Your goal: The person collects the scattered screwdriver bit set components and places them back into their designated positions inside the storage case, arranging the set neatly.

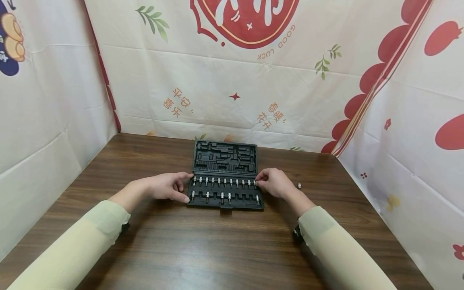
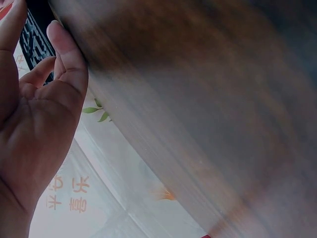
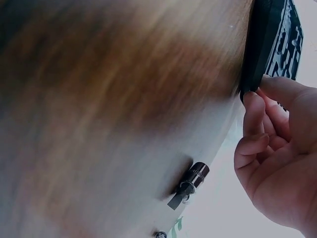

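A black bit socket case (image 1: 226, 206) lies unfolded on the table, its lid (image 1: 225, 157) leaning up behind. Silver bit sockets (image 1: 219, 182) fill the upper row; several more (image 1: 208, 196) sit with gaps in the lower row. At the case's left edge, my left hand (image 1: 166, 186) rests with thumb at the front corner and index finger near the hinge. My right hand (image 1: 274, 183) pinches a bit socket (image 1: 254, 183) at the upper row's right end, largely covered by the fingertips. In the right wrist view, that hand's fingertips (image 3: 253, 101) are right at the case edge.
A loose bit socket (image 3: 195, 176) lies on the wooden table (image 1: 203, 249) right of the case, with another small metal piece (image 3: 160, 234) beyond it. A printed cloth (image 1: 232, 72) hangs behind the table and along both sides.
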{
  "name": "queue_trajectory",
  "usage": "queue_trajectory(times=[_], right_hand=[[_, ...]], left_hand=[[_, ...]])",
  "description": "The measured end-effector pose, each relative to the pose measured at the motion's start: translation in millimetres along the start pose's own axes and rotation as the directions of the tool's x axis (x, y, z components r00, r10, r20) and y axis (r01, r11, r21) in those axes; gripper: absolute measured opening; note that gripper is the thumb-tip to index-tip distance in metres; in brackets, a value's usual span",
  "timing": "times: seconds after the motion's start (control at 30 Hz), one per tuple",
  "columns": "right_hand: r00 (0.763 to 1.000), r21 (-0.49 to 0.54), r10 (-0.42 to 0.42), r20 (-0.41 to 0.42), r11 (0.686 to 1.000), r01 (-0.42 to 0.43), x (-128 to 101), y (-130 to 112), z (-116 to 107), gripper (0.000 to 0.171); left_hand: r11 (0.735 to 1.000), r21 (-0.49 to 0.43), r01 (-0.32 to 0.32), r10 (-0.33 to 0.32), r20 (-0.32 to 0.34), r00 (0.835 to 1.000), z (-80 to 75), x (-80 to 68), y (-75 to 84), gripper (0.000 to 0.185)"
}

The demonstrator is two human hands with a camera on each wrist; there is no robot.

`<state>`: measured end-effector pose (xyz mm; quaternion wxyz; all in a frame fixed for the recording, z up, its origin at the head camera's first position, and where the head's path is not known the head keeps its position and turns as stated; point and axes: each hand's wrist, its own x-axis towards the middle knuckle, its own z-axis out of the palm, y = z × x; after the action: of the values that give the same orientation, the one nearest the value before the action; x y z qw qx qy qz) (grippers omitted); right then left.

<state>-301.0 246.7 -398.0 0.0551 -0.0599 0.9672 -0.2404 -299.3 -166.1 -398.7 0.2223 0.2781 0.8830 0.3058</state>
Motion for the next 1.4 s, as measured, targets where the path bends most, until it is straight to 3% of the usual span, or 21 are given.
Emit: queue_trajectory(times=[0.4,0.67,0.87,1.1,1.3,1.4], right_hand=[[0.999,0.019,-0.031,0.018,0.999,0.031,-2,3,-1,0.014],[0.997,0.077,-0.072,0.014,0.995,0.071,-15,14,-13,0.02],[0.999,0.147,-0.05,0.003,0.988,0.049,-27,29,-27,0.025],[0.999,0.128,-0.036,-0.029,0.991,0.04,-41,54,-42,0.03],[1.0,0.177,-0.003,-0.029,0.984,0.009,-52,73,-55,0.032],[0.999,0.146,-0.001,-0.052,0.989,0.009,-54,83,-62,0.032]], left_hand=[[1.0,-0.009,-0.007,0.007,0.002,1.0,0.6,-1.6,-0.3,0.093],[1.0,-0.001,-0.012,0.012,-0.006,1.0,0.7,-1.3,-0.4,0.092],[1.0,0.003,-0.008,0.008,-0.003,1.0,0.1,-0.8,-0.6,0.092],[1.0,0.001,-0.008,0.008,-0.006,1.0,0.4,-0.4,-0.5,0.092],[1.0,0.013,0.003,-0.002,-0.008,1.0,-0.3,-0.6,1.3,0.091],[1.0,0.015,0.006,-0.006,-0.009,1.0,-0.6,-0.6,1.3,0.091]])
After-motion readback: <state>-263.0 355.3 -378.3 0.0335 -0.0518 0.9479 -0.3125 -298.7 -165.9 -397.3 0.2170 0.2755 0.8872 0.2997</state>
